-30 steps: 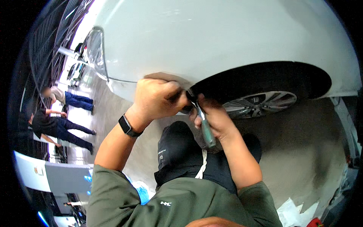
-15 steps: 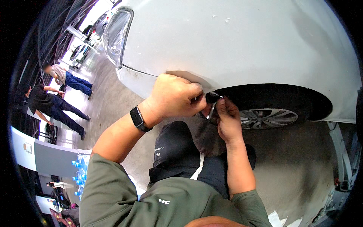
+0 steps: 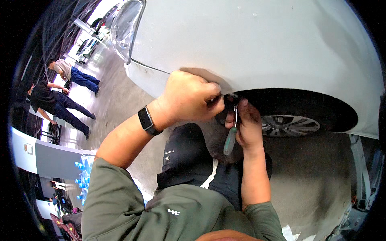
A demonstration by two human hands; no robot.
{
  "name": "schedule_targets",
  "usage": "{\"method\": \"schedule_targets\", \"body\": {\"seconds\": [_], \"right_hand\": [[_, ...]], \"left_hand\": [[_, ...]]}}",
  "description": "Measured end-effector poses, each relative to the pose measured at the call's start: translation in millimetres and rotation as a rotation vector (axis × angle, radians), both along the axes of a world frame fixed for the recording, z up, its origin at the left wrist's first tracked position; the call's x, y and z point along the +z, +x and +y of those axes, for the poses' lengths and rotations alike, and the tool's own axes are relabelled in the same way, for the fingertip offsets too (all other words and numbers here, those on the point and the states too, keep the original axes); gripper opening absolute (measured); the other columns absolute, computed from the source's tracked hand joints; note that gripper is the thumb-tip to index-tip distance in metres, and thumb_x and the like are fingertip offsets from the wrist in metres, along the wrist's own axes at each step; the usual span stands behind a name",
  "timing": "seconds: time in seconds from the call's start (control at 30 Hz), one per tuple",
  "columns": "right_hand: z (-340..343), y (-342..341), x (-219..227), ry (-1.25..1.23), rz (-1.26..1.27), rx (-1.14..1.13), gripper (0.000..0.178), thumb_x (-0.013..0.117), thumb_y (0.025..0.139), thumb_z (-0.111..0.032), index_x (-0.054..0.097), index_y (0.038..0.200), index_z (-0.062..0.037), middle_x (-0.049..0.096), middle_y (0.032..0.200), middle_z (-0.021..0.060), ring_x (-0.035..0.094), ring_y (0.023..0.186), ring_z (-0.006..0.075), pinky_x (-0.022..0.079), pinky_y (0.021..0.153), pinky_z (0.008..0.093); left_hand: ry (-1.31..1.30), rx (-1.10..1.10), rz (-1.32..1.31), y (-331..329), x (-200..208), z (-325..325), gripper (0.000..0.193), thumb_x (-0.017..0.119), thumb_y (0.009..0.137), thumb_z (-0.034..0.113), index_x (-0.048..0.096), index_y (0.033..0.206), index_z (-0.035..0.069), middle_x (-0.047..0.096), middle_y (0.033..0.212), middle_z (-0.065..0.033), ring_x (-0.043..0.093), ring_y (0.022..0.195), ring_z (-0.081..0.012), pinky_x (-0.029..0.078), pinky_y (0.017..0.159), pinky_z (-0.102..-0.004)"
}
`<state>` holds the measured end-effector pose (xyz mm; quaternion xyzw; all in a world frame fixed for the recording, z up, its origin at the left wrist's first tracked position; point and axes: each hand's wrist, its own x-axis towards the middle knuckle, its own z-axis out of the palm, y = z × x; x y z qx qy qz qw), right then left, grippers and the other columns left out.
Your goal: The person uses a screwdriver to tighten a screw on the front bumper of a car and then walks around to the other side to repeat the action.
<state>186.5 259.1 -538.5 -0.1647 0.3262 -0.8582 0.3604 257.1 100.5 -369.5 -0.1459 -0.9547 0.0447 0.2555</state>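
A white car's front fender (image 3: 257, 48) fills the upper view, above the wheel arch and its silver wheel (image 3: 289, 125). My left hand (image 3: 189, 98), with a black watch on its wrist, is closed with its fingertips pressed at the fender's lower edge by the front of the wheel arch. Right beside it my right hand (image 3: 247, 122) grips a screwdriver with a green handle (image 3: 230, 140), shaft up toward the arch edge. What the left fingers pinch is hidden.
The headlight (image 3: 124, 28) sits at the upper left of the car. Two people (image 3: 60, 94) bend over on the grey floor far to the left. My knees in dark trousers (image 3: 189, 156) are below the hands. White scraps lie at the lower right.
The view has shifted so the car and headlight sit further right and lower. Both hands stay together at the wheel arch edge; the screwdriver now points up more steeply.
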Motion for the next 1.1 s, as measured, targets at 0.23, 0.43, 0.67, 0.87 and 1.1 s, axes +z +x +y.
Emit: {"method": "schedule_targets", "body": {"seconds": [0.23, 0.43, 0.67, 0.87, 1.1], "right_hand": [[-18, 8, 2, 0.082, 0.276, -0.412, 0.041, 0.061, 0.107, -0.037, 0.067, 0.122, 0.0006, 0.076, 0.100, 0.0078, 0.069, 0.093, 0.0192, 0.053, 0.090, 0.0289], [2, -4, 9, 0.096, -0.019, 0.066, 0.041, 0.060, 0.106, -0.042, 0.069, 0.114, -0.0026, 0.074, 0.086, 0.0098, 0.070, 0.076, 0.0187, 0.057, 0.073, 0.0358], [-4, 1, 7, 0.037, 0.167, -0.164, 0.040, 0.057, 0.108, -0.039, 0.068, 0.115, -0.0006, 0.073, 0.096, 0.0054, 0.066, 0.092, 0.0148, 0.052, 0.088, 0.0286], [-3, 0, 11, 0.111, 0.134, -0.058, 0.041, 0.056, 0.109, -0.039, 0.070, 0.111, -0.0011, 0.074, 0.096, 0.0071, 0.067, 0.090, 0.0154, 0.054, 0.087, 0.0301], [7, -6, 16, 0.094, -0.014, 0.162, 0.041, 0.057, 0.108, -0.038, 0.068, 0.117, 0.0002, 0.074, 0.100, 0.0087, 0.069, 0.094, 0.0174, 0.055, 0.087, 0.0316]], "left_hand": [[0.034, 0.033, -0.026, -3, -4, 4, 0.027, 0.074, 0.070, 0.024, 0.055, 0.054, 0.013, 0.055, 0.050, -0.0090, 0.060, 0.047, -0.0295, 0.048, 0.045, -0.0398], [0.023, -0.003, 0.023, -3, -4, 3, 0.028, 0.079, 0.071, 0.023, 0.056, 0.057, 0.015, 0.055, 0.050, -0.0069, 0.060, 0.047, -0.0282, 0.048, 0.045, -0.0385], [-0.021, 0.006, 0.014, -3, -7, 3, 0.028, 0.081, 0.072, 0.018, 0.057, 0.059, 0.012, 0.056, 0.052, -0.0072, 0.060, 0.048, -0.0282, 0.048, 0.046, -0.0381], [0.007, 0.015, 0.035, -4, -9, 5, 0.027, 0.081, 0.071, 0.015, 0.057, 0.059, 0.012, 0.057, 0.052, -0.0072, 0.061, 0.049, -0.0275, 0.048, 0.047, -0.0377], [-0.018, 0.032, 0.031, -2, -6, 5, 0.030, 0.082, 0.071, 0.018, 0.056, 0.058, 0.013, 0.056, 0.051, -0.0055, 0.061, 0.048, -0.0262, 0.048, 0.046, -0.0374]]}}
